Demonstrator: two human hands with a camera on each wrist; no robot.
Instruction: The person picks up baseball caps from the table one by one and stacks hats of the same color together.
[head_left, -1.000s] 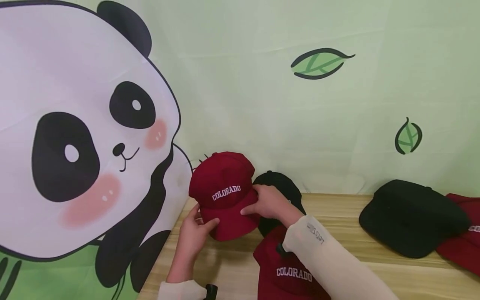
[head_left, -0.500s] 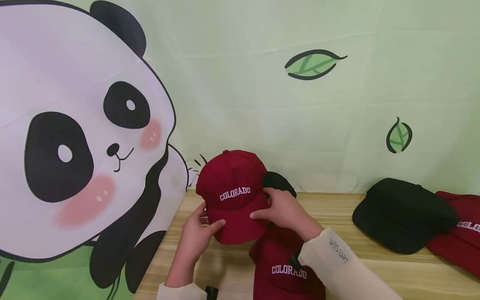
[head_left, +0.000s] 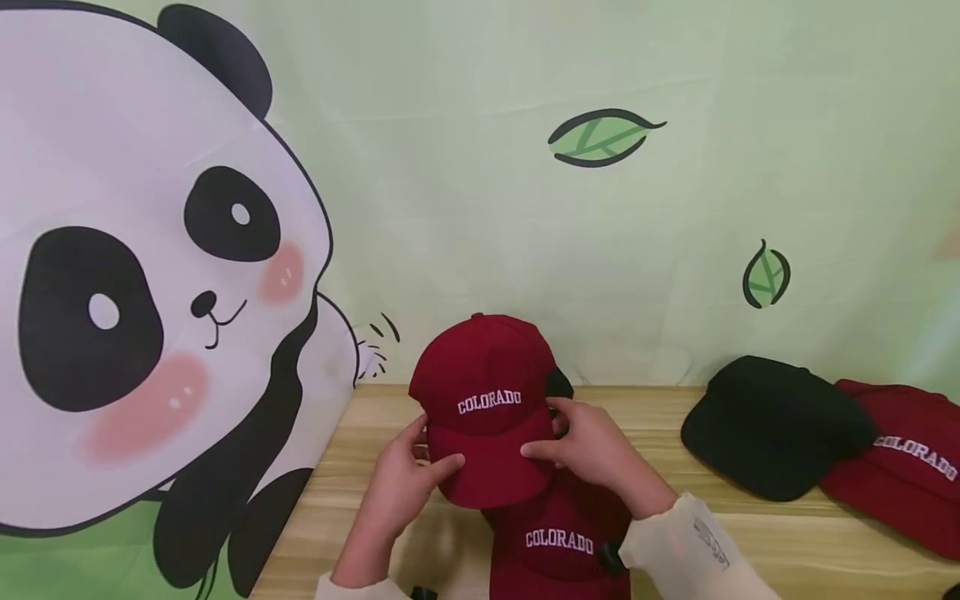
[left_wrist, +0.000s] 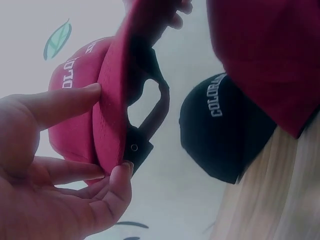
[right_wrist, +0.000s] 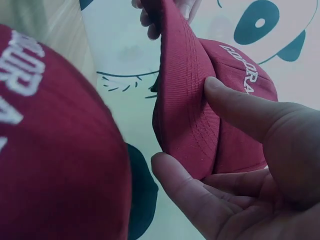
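Observation:
Both hands hold a dark red baseball cap (head_left: 487, 367) lettered COLORADO, raised off the table with its brim toward me. My left hand (head_left: 401, 475) pinches the brim's left edge, thumb on top and fingers beneath. On the brim's right edge my right hand (head_left: 600, 446) pinches the same way. In the left wrist view the held cap's open underside and back strap show. Below it in the head view lies a second red COLORADO cap (head_left: 558, 542), partly covered. A black cap (left_wrist: 212, 125) with white lettering stands behind, mostly hidden in the head view.
At the right of the wooden table (head_left: 660, 517) lies another black cap (head_left: 776, 425), overlapping a red COLORADO cap (head_left: 900, 467). A pale green cloth (head_left: 450, 167) with a printed panda (head_left: 150, 250) hangs behind the table and along its left side.
The held red cap has moved right in the head view, now hiding most of the black cap behind it. Both hands keep their pinch on the brim. The view itself has shifted slightly right.

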